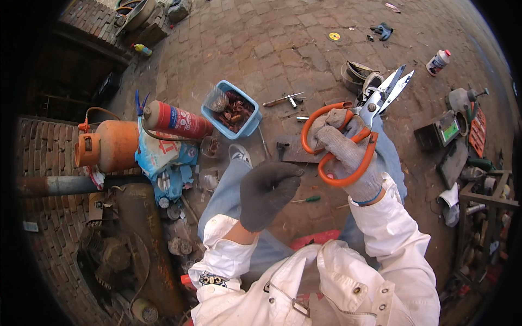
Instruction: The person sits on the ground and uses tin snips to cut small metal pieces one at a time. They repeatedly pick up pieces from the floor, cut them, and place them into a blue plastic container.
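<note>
My right hand [350,155], in a light grey knit glove, is closed around the orange looped handles of a pair of large scissors [372,110]. The blades stand apart, pointing up and away to the right, above my right knee. To its left, my left hand [271,193] wears a dark grey glove and hovers over my lap. Its fingers are curled and pressed together; whatever they hold, if anything, is hidden. Beyond the hands, a light blue plastic basin [251,126] contains reddish-brown scraps. A dark flat plate [302,149] lies on the ground between my feet.
At left are a red fire extinguisher [182,120], an orange gas cylinder [114,144] and a blue-white plastic bag [163,157]. A green-handled screwdriver [312,199] lies below the hands. At right stand a black battery [437,130] and a metal rack [489,198]. A white bottle [438,62] is farther off.
</note>
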`<state>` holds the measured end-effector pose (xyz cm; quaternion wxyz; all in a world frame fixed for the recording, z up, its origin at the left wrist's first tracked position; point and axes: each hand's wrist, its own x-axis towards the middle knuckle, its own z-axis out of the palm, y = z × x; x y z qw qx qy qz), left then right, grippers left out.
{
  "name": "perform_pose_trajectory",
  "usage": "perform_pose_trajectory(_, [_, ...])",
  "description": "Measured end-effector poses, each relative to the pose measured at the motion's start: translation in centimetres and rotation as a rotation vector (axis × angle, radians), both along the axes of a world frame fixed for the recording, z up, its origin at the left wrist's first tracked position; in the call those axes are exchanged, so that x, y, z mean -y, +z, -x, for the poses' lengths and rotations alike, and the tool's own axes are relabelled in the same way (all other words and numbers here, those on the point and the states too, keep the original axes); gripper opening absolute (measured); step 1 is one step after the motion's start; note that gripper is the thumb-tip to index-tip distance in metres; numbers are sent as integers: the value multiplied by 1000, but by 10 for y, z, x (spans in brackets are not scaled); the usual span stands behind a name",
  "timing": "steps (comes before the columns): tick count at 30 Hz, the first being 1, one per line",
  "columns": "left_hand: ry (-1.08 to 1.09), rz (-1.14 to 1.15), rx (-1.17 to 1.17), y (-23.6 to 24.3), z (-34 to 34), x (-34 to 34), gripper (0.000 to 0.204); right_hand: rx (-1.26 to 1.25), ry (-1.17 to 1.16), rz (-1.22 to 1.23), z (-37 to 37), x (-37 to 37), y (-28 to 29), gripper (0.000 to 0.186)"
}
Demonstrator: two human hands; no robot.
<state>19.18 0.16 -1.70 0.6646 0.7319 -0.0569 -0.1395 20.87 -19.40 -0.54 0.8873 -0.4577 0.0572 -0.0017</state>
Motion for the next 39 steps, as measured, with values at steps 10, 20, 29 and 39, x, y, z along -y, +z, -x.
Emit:
perform_pose_trajectory(10, [-61, -24, -194, 10, -2, 2, 16, 18, -86, 24, -3, 5, -19, 14])
perform_pose_trajectory(20, [-50, 180, -175, 5, -7, -3, 13, -56, -334, -55, -12, 12, -15, 9])
perform_pose_trajectory(29, [-9, 228, -208, 4, -6, -3, 16, -75, -283, -114, -13, 15, -19, 11])
perform_pose_trajectory(39, [65, 649, -447, -5, -12, -5, 19, -8, 46, 34, -6, -3, -7, 13])
